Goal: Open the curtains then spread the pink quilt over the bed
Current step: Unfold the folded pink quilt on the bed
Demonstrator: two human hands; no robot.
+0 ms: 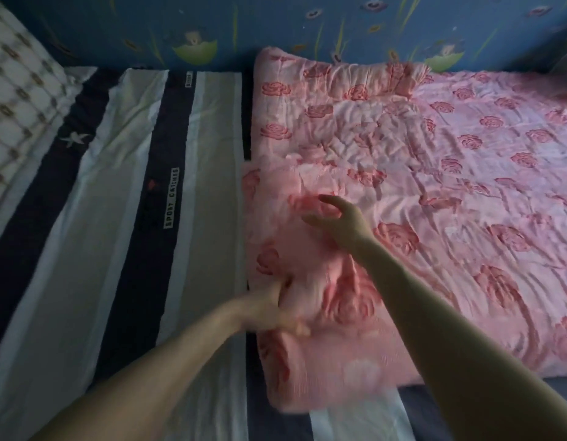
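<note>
Two hands are at work on the folded left edge of the pink quilt (466,173). Nearest me, the left hand (276,310) has its fingers dug in and bunched round a thick fold of that edge. A little farther on, the right hand (336,218) hovers just over the same fold, fingers bent and spread like a claw, holding nothing that I can see.

The quilt covers only the right part of the bed (559,385). To the left, the striped sheet (116,202) lies bare as far as the patterned pillow (18,100) at the far left, against the blue flowered wall (276,23). No curtains show from here.

I'd say the step is drawing the doubled layer leftward. To do it well, the right hand should take the top layer only, well apart from the left along the edge. Both should then lift a little and pull evenly toward the pillow, so the far corner by the wall follows and does not drag into a ridge.
</note>
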